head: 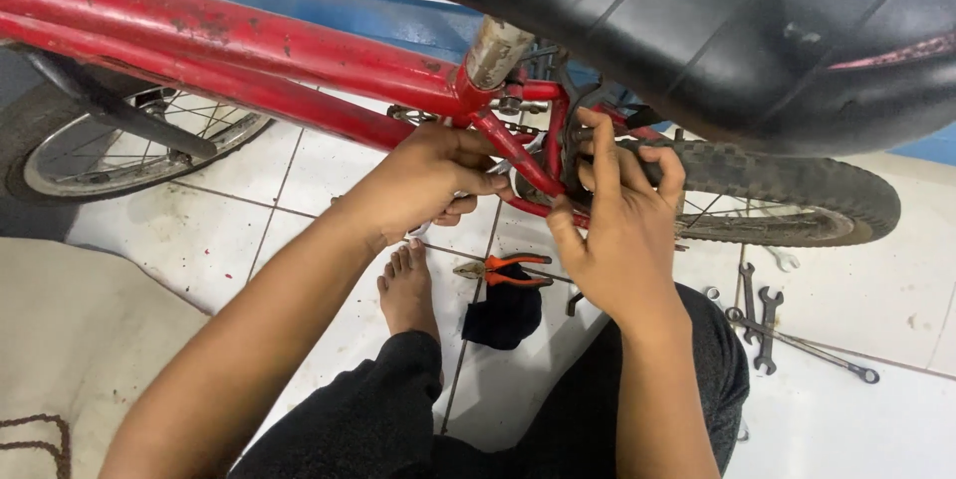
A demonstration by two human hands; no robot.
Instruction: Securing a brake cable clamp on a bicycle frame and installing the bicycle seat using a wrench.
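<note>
Both hands are at work on the red bicycle frame (299, 71), at the joint under the black saddle (697, 31) where the thin rear stays meet the seat tube. The left hand (423, 180) is curled tight around a stay, with a bit of pale metal showing under the fingers, perhaps a wrench, though too little shows to tell. The right hand (617, 220) has its fingers spread and hooked over a dark bracket or brake part just beside the knobbly rear tyre (797, 185), thumb braced on the lower stay. It looks like a fitting stage: one hand steadying, the other seating the part. The next move would seem to need a firm hold and careful lining-up in that cramped corner. On the white tiled floor (876, 320) lie orange-handled pliers (508, 270), a dark cloth (508, 315) and several spanners (762, 325). No packages, labels or signs show; faint marks on the saddle's underside are unreadable.
</note>
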